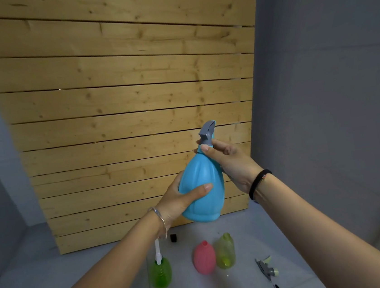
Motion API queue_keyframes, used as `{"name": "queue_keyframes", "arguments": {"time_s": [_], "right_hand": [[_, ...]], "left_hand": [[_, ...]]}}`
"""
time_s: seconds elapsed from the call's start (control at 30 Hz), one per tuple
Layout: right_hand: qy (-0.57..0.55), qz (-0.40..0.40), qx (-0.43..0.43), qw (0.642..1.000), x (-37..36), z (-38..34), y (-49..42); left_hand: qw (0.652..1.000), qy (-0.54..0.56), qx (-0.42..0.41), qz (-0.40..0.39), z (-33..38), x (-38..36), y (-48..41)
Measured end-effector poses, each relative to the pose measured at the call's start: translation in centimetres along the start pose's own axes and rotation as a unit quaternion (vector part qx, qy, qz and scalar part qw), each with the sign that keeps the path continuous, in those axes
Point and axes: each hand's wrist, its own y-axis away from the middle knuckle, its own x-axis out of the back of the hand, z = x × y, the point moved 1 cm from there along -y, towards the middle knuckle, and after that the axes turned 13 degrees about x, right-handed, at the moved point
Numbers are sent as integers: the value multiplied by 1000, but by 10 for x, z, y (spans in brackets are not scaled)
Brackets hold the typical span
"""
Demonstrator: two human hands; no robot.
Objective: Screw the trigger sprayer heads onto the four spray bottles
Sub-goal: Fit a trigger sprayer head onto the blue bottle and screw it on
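Ahead of me I see a wall of pale wood planks (131, 98) laid across, knots scattered over them and thin dark gaps between the boards. Plain grey walls (324, 81) close it in on both sides, and the planks come down to a light grey floor (57, 277). A small black cap (174, 237) lies on that floor just in front of the bottom plank, near the middle of my view.

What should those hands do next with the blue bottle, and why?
Probably keep twisting: the right hand pinches the collar under the grey sprayer head while the left hand holds the blue bottle in the air, so the head may not be tight yet.
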Motion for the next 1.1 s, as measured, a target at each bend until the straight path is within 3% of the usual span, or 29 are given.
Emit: {"name": "queue_keyframes", "arguments": {"time_s": [0.17,0.37,0.53,0.77,1.0,1.1], "right_hand": [[-12,-65,-48,997,3,5,1],[-59,-20,-125,990,2,20,-15],[-60,-30,-159,985,-2,56,-26],[-33,-73,-219,972,5,133,-37],[10,-96,-253,963,12,221,-44],[38,-107,-261,959,14,262,-44]], "left_hand": [[1000,-10,1,13,-13,5,-6],[998,-43,4,45,-29,18,-21],[996,-82,7,35,-58,31,-38],[984,-125,111,58,-105,70,-66],[954,-146,225,133,-185,128,-110],[951,-132,237,149,-220,142,-122]]}}
